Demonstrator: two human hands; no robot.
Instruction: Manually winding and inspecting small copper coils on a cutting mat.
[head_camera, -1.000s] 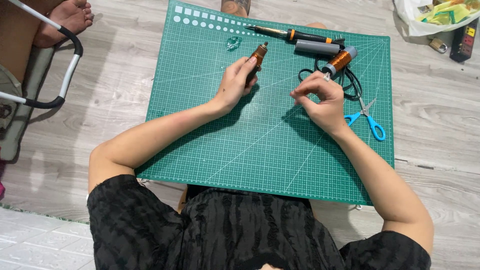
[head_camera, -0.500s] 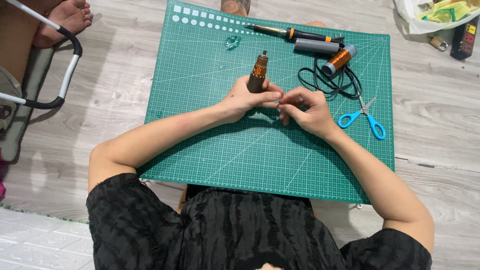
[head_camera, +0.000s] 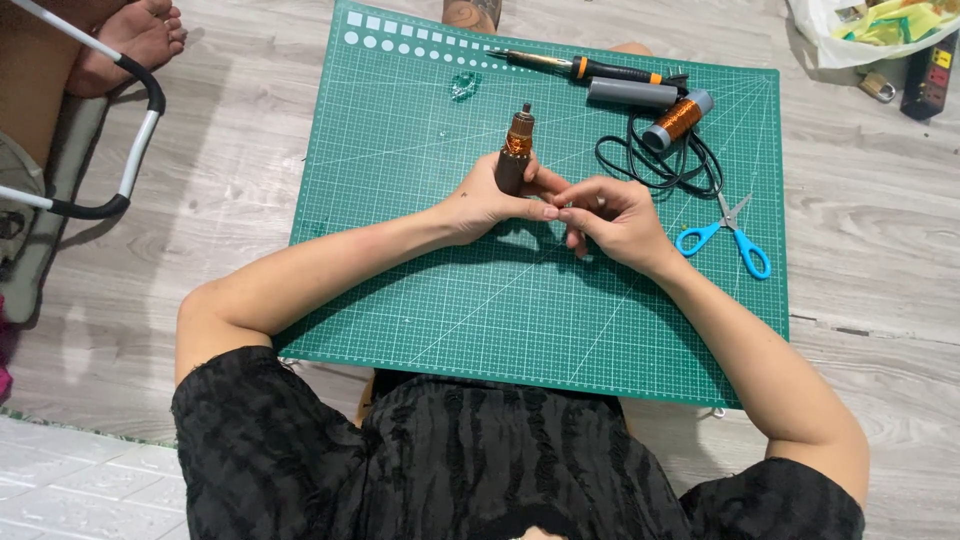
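The left hand grips a dark cylindrical tool with a copper-wound band, holding it upright above the middle of the green cutting mat; it seems wise to keep that grip firm so the tool does not tilt. Just to its right, the right hand has its fingers pressed together, meeting the left fingertips, perhaps pinching something too fine to see; slow, gentle tension looks best. Farther right lie a copper wire spool, a black cord and blue-handled scissors.
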